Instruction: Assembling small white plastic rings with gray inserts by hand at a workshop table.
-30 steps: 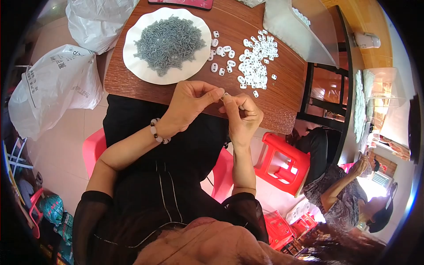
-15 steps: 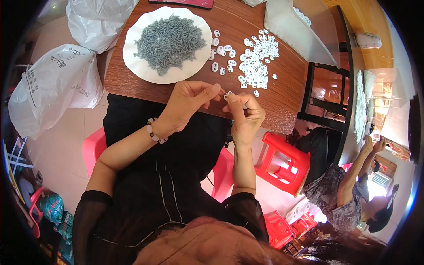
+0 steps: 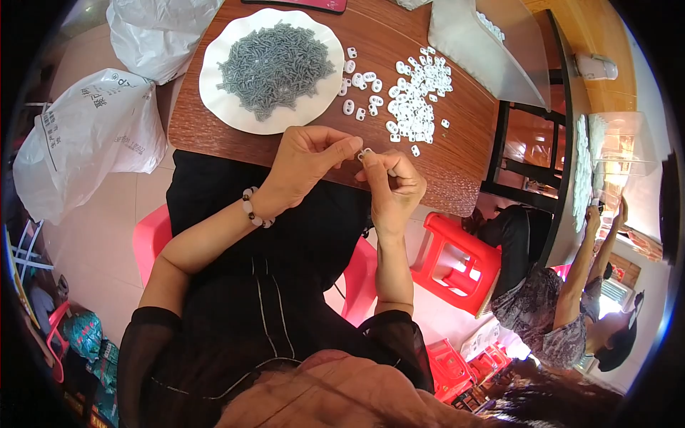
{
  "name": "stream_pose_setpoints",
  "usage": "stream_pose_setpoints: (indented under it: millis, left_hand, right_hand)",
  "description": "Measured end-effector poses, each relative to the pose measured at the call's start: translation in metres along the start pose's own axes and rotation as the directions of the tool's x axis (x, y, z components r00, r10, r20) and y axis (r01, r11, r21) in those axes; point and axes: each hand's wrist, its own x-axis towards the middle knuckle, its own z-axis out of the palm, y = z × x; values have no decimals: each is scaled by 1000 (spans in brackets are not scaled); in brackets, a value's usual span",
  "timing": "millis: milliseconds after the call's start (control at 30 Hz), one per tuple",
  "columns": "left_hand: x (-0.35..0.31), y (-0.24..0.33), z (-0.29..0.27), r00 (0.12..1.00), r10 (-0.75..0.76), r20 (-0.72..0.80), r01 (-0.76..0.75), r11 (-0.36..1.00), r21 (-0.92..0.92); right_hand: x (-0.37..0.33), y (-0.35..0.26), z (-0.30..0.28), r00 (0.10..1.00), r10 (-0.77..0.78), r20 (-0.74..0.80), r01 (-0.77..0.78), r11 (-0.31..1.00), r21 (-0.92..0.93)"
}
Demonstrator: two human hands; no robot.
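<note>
My right hand (image 3: 392, 187) pinches a small white plastic piece (image 3: 364, 153) between thumb and fingertips, just off the table's near edge. A bit of white also shows among its curled fingers. Close beside it on the left, my left hand (image 3: 303, 167) has thumb and forefinger pressed together at the white piece; whatever is between them is too small to make out. Beyond the left hand stands a scalloped white plate (image 3: 212, 91) heaped with small grey ribbed pieces (image 3: 275, 68). Loose white two-holed plastic pieces (image 3: 414, 114) lie spread to its right.
The brown wooden table (image 3: 300, 146) ends just before my lap. A clear plastic bin (image 3: 464, 50) sits at its far right. White sacks (image 3: 93, 135) stand left, and a red stool (image 3: 460, 264) right. Another person (image 3: 564, 314) works at a side table.
My two hands stay fingertip to fingertip, with small shifts of the fingers and the white piece. The other person's arms at the right have moved.
</note>
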Motion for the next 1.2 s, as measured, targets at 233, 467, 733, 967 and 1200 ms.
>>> stream_pose_setpoints:
  millis: [233,467,733,967,1200]
  left_hand:
    - [3,-4,-2,1000,4,12,-4,1000,-16]
    - [3,-5,-4,1000,-7,16,7,1000,-11]
    - [2,-3,-3,1000,14,11,-14,1000,4]
    - [2,2,-5,999,-42,30,43,999,-23]
    - [3,0,-6,999,-36,19,36,999,-4]
  right_hand:
    - [0,5,-1,1000,1,17,-1,1000,-18]
    - [0,7,2,1000,7,24,-8,999,34]
    - [3,6,0,1000,4,2,-4,1000,18]
    - [4,6,-1,1000,-2,-9,2,1000,8]
    - [2,6,0,1000,3,15,-3,1000,4]
